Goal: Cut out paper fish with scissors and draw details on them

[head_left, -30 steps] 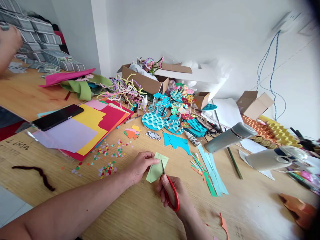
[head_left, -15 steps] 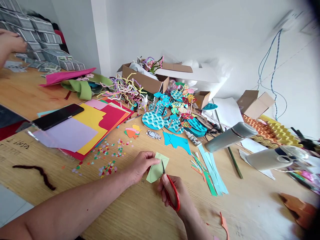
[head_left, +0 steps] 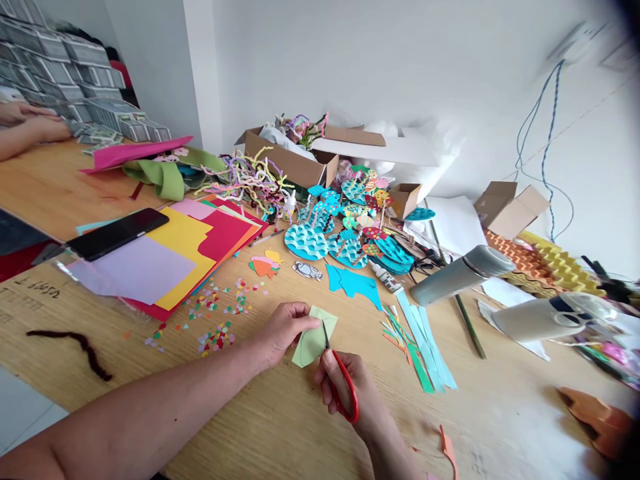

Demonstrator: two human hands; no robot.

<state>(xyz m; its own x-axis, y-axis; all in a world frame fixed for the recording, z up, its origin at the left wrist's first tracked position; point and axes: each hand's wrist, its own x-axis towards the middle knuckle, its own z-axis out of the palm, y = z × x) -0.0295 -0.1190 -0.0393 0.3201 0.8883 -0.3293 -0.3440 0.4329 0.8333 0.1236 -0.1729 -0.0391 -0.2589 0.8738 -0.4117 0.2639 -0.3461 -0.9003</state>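
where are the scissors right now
In the head view, low and just right of centre, the scissors are in the right hand, their blades at the green paper.

Black phone [head_left: 117,233] at nine o'clock, open cardboard box [head_left: 280,160] around eleven, blue cord [head_left: 553,113] on the wall [head_left: 400,67] at two, grey flask [head_left: 450,277] about three. Grey stacks [head_left: 85,55] at ten, kinda blurry, maybe bundles?
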